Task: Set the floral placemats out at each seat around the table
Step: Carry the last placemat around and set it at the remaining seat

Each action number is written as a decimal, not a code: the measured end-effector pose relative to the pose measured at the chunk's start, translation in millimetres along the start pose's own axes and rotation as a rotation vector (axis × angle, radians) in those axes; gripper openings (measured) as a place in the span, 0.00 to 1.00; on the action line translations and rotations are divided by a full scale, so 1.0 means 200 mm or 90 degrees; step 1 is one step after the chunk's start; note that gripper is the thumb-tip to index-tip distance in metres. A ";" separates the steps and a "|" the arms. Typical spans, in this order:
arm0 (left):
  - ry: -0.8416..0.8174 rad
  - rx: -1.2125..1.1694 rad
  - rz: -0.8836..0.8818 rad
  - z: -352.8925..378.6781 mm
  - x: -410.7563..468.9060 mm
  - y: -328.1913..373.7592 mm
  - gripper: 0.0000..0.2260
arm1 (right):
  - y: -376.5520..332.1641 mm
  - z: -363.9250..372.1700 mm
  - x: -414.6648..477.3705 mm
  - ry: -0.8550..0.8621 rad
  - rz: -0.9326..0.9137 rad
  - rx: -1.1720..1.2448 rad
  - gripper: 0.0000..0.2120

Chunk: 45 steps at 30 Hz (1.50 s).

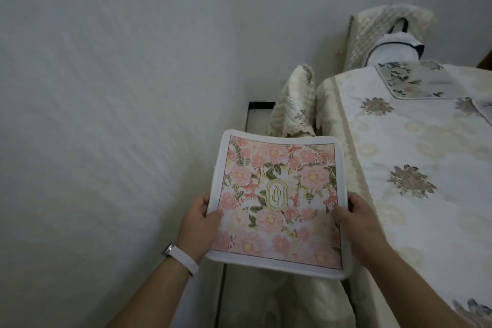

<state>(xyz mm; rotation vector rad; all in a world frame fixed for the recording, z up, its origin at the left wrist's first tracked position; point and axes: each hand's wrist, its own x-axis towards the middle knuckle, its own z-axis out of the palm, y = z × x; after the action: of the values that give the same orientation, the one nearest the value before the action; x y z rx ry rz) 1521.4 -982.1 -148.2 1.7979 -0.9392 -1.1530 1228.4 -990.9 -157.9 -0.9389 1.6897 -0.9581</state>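
Mat: the mat (277,202) is a pink floral square with a white, fuzzy-looking border. It is held in the air, face up, just beside the long edge of the bench (415,157) and above the gap between bench and wall.
Left grip: the left hand (198,224) pinches the left edge, thumb on the printed face and fingers hidden beneath.
Right grip: the right hand (359,221) pinches the right edge the same way, level with the left.
Count: I cannot tell whether this is one mat or several stacked.
Stiffness: likely soft but with some body. It bows gently between the hands and the far edge curls a little, yet it does not flop.
Weight: probably light, since thumb pinches alone carry it.
Surface: it looks like cloth, not slick and not fragile. A drop would likely do no harm.
Where to hold: the two opposite side edges near the middle, as now, keep it flat. A one-handed hold would let it droop.
Laying it: the bench cloth looks smooth, so lower the mat flat rather than slide it, or the cloth may ruck.
Already set: the far mat (415,80) lies on the bench end, near a covered chair (386,32).
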 end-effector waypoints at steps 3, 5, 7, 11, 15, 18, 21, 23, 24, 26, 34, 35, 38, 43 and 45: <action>-0.042 0.009 0.031 0.12 0.19 0.14 0.07 | -0.07 -0.07 0.12 0.035 0.006 0.015 0.12; -0.090 0.017 0.039 0.23 0.27 0.21 0.07 | -0.11 -0.17 0.16 0.075 0.012 0.012 0.12; -0.141 0.025 0.046 0.36 0.33 0.28 0.08 | -0.12 -0.27 0.19 0.122 0.020 0.017 0.11; -0.228 0.048 0.080 0.64 0.40 0.43 0.07 | -0.11 -0.47 0.19 0.219 0.038 0.042 0.13; -0.311 0.107 0.116 0.92 0.48 0.57 0.07 | -0.10 -0.60 0.16 0.307 0.071 0.096 0.10; -0.384 0.134 0.135 1.12 0.56 0.64 0.07 | -0.09 -0.66 0.17 0.368 0.098 0.113 0.07; -0.443 0.162 0.160 1.30 0.68 0.68 0.08 | -0.10 -0.70 0.21 0.431 0.123 0.113 0.06; -0.492 0.175 0.174 1.40 0.75 0.70 0.09 | -0.11 -0.70 0.24 0.469 0.143 0.115 0.06; -0.515 0.179 0.177 1.45 0.79 0.71 0.09 | -0.12 -0.69 0.26 0.490 0.156 0.114 0.06; -0.558 0.195 0.179 1.52 0.87 0.73 0.09 | -0.13 -0.66 0.31 0.523 0.189 0.106 0.05; -0.699 0.261 0.217 1.76 1.17 0.89 0.06 | -0.25 -0.47 0.45 0.636 0.271 0.079 0.04; -0.713 0.264 0.221 1.78 1.19 0.91 0.06 | -0.28 -0.46 0.46 0.645 0.274 0.076 0.04; -0.739 0.271 0.225 1.82 1.24 0.97 0.05 | -0.33 -0.44 0.49 0.665 0.274 0.082 0.04; -0.760 0.293 0.244 1.84 1.24 1.01 0.05 | -0.35 -0.42 0.49 0.696 0.272 0.117 0.04; -0.767 0.299 0.243 1.83 1.23 1.02 0.05 | -0.34 -0.40 0.49 0.703 0.271 0.135 0.04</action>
<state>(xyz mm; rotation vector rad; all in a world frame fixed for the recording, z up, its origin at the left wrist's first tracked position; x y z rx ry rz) 1223.1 -1364.4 -155.0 0.9876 -2.2626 -1.8534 1137.3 -1091.1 -111.3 0.2069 2.4525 -1.4275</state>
